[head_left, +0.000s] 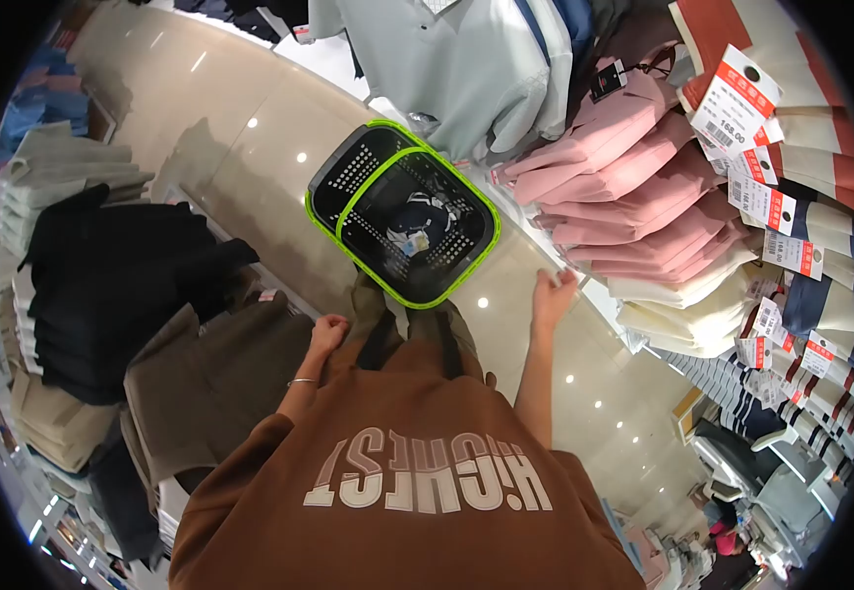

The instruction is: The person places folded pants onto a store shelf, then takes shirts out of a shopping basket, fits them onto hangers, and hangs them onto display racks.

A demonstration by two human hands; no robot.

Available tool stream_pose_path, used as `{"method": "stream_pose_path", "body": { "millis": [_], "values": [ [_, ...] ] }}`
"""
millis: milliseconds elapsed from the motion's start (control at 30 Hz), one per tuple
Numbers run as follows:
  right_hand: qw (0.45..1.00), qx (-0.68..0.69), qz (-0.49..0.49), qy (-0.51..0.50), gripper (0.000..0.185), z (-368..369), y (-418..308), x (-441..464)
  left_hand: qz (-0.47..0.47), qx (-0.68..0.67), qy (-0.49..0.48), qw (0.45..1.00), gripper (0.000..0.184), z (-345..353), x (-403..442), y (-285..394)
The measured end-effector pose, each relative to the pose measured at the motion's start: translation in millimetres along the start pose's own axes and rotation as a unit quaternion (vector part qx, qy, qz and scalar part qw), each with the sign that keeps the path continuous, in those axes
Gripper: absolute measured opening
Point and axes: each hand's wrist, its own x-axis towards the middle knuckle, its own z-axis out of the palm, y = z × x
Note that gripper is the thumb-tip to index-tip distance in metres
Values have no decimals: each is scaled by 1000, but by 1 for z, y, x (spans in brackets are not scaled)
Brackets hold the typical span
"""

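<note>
- I stood on a pale, glossy floor [535, 393] (speckled with bright spots of light [483, 303]) in a clothes shop, folded dark garments [102, 305] to my left and a white shelf edge [604, 303] to my right.
- One red-and-white price tag [736, 103] read 168.00; my brown top [417, 551] said HIGHEST, upside down to me.
- The black basket [351, 177], perforated and rimmed in lime green, was just ahead of my legs, a dark-and-white bundle [422, 224] inside.
- Pink garments [633, 187] lay stacked on the right, beside cream ones [687, 310].
- My right hand [555, 287] was loosely spread near them, visibly holding nothing.
- My left hand [328, 332] curled inward above a bracelet [303, 381]; I couldn't tell how tightly.
</note>
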Motion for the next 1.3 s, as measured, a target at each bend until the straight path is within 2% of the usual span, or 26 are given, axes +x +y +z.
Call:
{"method": "stream_pose_path", "body": {
  "millis": [133,233,300,400,467,567,633,767,800,900,1000,1100,1167,1300],
  "values": [
    [988,-124,63,-70,58,25,38,-63,7,14,-37,999,25,-34,38,4],
    [956,-207,133,-158,63,50,51,-94,25,-61,-55,996,23,-59,62,15],
    [934,-228,191,-198,66,74,78,-101,32,-58,-62,996,23,-74,78,16],
    [895,-118,366,-224,80,108,83,-102,20,-82,-66,994,22,-96,83,29],
    [875,-77,429,-209,88,129,90,-106,16,-94,-59,994,21,-105,87,21],
    [849,-18,492,-189,96,156,101,-112,12,-141,-113,983,20,-113,107,-28],
    [847,-10,498,-188,96,169,102,-115,-19,-105,-99,989,20,-119,90,-21],
    [883,25,461,-86,86,186,152,-124,-39,-99,-113,988,18,-118,83,-52],
    [889,-2,453,-70,72,193,187,-122,-41,-88,-115,989,18,-117,85,-55],
    [861,-5,500,-99,48,182,166,-105,-53,-60,-116,990,18,-108,75,-64],
    [871,-62,455,-175,28,168,169,-99,-67,-60,-113,990,19,-95,55,-37],
    [823,97,505,-240,18,137,125,-89,-58,-43,-114,991,18,-73,45,-16],
    [768,206,528,-297,16,129,122,-77,-45,-84,-86,992,17,-48,34,5],
    [660,331,551,-388,21,116,103,-52,-47,-262,-70,961,16,17,20,-3]
  ]
}}
